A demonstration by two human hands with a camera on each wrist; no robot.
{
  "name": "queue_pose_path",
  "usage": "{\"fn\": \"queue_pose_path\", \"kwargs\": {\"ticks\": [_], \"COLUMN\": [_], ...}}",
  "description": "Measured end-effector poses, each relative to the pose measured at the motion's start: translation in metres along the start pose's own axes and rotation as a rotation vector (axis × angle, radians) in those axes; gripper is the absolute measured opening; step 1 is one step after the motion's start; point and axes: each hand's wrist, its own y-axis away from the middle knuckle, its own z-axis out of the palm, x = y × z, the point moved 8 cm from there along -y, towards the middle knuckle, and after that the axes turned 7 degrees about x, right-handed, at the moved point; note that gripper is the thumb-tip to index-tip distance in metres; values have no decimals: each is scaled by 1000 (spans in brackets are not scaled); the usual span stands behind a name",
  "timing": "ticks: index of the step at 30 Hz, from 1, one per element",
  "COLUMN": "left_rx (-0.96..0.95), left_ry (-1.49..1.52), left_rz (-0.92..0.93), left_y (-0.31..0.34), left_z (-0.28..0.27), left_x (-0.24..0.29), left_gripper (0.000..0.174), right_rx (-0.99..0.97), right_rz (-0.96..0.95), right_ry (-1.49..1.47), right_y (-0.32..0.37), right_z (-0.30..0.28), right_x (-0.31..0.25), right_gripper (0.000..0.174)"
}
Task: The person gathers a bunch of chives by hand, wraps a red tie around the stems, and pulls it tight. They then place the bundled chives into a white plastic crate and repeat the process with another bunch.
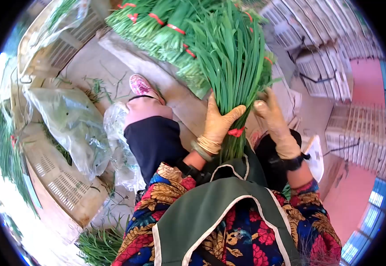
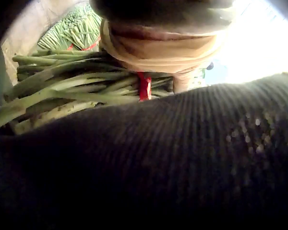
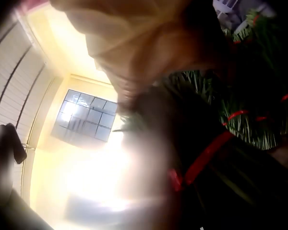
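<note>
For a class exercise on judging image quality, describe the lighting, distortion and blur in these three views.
Head view: round black border, stacked off-white slatted crates bowed, left edge washed out; left wrist view: dark ribbed fabric in shadow, upper right blown out; right wrist view: white glare low left, pale-gloved right hand blurred, red-tied green bunch nearly black.

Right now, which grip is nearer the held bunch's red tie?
Left: the left grip holds the bunch beside the red tie; the right grip is farther off, to the right.

No readable text, labels, brands, numbers or signs on anything in head view or either wrist view
</note>
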Motion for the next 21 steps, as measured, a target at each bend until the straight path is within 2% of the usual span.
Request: {"fn": "queue_pose_path", "kwargs": {"ticks": [2, 4, 5, 6, 8, 9, 12, 15, 20, 21], "left_rx": [-119, -177, -166, -132, -82, -61, -12, 16, -43, -73], "left_ry": [-80, -218, -159, -102, -170, -179, -141, 9, -77, -106], "left_rz": [31, 90, 14, -23, -4, -23, -83, -102, -185, -187], "left_y": [4, 3, 1, -1, -2, -3, -6, -8, -7, -8], "left_z": [15, 21, 22, 21, 23, 19, 13, 13, 21, 20], "left_x": [-6, -18, -26, -32, -36, -42, -64, -68, -72, -76], "left_gripper": [74, 75, 74, 70, 52, 51, 48, 43, 49, 50], "right_rx": [7, 2, -7, -3, 9, 43, 24, 34, 2, 1], "right_rz": [-229, -169, -143, -104, -30, -19, -103, 3, 136, 148], "right_ry": [-36, -141, -195, -259, -383, -405, -316, -370, -625, -600], "right_y": [-9, -22, -24, -24, -23, -23, -23, -25, -24, -26], "right_z": [11, 11, 9, 3, -9, -12, -21, -26, -29, -29], "right_x": [6, 20, 27, 35, 50, 60, 69, 78, 86, 91], "right_gripper": [65, 58, 54, 50, 43, 36, 33, 33, 33, 36]}}
